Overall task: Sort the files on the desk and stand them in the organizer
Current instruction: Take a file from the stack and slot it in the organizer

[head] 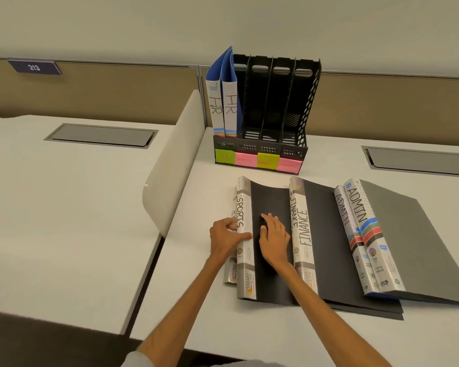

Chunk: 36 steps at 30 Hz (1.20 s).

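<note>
Two SPORTS files [245, 245] stacked near the left edge of the desk [196, 300], the upper one shifted right so the lower spine peeks out on its left. Left hand [227, 241] curled round the upper spine, fingers tucked beneath it and thumb across the top, seemingly gripping that file alone; right hand [274, 239] pressed flat on the black cover, fingers spread a little, holding nothing. Long axis running front to back, top ends aimed at the organizer [265, 107] at the back edge, spine titles reading toward it. Likely trouble: soft covers sagging or fanning open on the lift, and the under file sliding off toward the left edge if only the upper spine gets pinched. Also a risk of nudging the FINANCE files [302, 229], just beside on the right and overlapping the black cover's edge. Slot choice another hazard: second compartment from the left tagged with the SPORTS note [243, 160], pink like the fourth, with the HR files [224, 102] already upright in the first. Tipping up onto the short bottom edge needed before entry, else snagging on the dividers.
</note>
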Motion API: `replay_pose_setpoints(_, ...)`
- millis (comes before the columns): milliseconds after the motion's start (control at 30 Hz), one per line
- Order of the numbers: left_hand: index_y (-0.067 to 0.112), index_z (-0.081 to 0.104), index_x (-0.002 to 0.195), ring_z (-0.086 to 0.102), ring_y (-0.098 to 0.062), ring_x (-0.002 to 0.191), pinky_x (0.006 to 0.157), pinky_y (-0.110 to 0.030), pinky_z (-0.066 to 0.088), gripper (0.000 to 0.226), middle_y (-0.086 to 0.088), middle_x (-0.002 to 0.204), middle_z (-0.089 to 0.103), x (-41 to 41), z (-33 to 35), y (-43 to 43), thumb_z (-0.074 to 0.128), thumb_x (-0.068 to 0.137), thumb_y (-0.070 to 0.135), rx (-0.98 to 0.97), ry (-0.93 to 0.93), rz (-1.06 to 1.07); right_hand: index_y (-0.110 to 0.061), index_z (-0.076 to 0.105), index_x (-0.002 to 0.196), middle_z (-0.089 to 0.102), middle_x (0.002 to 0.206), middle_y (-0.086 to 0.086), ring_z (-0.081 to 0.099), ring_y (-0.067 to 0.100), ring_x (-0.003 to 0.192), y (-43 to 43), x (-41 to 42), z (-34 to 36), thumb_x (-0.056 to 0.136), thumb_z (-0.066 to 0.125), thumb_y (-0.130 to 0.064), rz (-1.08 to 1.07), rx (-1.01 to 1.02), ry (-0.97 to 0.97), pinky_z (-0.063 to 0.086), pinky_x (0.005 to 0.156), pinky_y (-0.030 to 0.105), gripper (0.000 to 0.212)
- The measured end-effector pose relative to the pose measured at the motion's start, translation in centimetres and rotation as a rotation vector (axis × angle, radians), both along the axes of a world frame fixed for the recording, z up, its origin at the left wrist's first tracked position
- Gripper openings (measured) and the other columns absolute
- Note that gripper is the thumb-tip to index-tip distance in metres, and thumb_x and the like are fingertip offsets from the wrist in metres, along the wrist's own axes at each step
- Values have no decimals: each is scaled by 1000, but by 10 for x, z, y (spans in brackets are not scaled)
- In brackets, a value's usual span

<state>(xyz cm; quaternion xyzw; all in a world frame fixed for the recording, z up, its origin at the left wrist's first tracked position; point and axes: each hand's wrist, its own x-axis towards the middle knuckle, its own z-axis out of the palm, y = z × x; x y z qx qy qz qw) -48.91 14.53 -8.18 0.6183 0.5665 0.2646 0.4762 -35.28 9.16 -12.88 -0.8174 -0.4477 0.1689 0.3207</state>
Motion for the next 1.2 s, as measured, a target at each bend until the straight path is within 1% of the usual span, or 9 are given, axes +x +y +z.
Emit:
replay_pose_setpoints(133,14,70,112,70,-7,73,60,-18,57,50,-1,103,72,5,19,-1,86,65,18,21,-111,57,-23,48,138,42,149,2,33,23,141,8,13,18,101,45,-22,19,63,124,23,116,47,37)
replay_pose_setpoints(267,18,71,115,72,-11,78,69,-28,61,49,6,108,70,14,42,-5,85,67,20,54,-193,97,-21,54,132,51,138,5,48,21,127,26,37,52,99,51,-26,82,97,190,39,109,41,34)
replay_pose_setpoints(400,25,73,108,72,-14,78,69,-30,61,39,11,106,70,20,70,-6,84,71,23,95,-276,138,-19,54,132,58,132,6,54,21,122,49,64,101,100,49,-34,168,82,283,43,104,36,36)
replay_pose_setpoints(567,24,74,107,72,-9,75,61,-21,59,39,15,101,70,20,109,0,84,70,21,161,-332,128,-27,41,141,49,142,7,53,22,119,79,78,169,97,48,-48,242,50,321,55,86,47,49)
replay_pose_setpoints(700,22,73,110,72,-11,79,68,-24,60,41,12,101,70,20,133,4,84,70,19,242,-371,132,-33,27,147,37,152,9,47,35,129,100,78,226,93,52,-53,232,67,340,57,78,56,63)
replay_pose_setpoints(833,18,72,111,71,-13,85,72,-24,59,42,8,106,70,26,150,6,84,71,18,359,-374,120,-30,24,149,39,149,12,51,38,124,118,76,281,91,60,-47,239,113,266,59,73,55,71)
replay_pose_setpoints(933,16,72,111,70,-12,85,71,-20,57,41,8,108,69,32,154,5,83,72,18,446,-375,131,-29,31,148,44,144,14,61,36,112,127,74,315,91,66,-32,288,141,229,61,71,51,67)
replay_pose_setpoints(1067,15,72,112,67,2,72,64,-10,53,42,25,97,64,40,156,5,83,71,15,561,-397,151,-19,46,139,54,131,12,67,34,102,135,69,346,88,70,-19,336,143,171,61,71,49,57)
replay_pose_setpoints(1200,17,69,116,68,5,77,66,-11,54,46,36,96,61,49,160,12,83,72,16,630,-445,151,-14,55,130,60,120,11,69,34,96,136,64,372,84,72,-10,346,237,164,62,66,44,49)
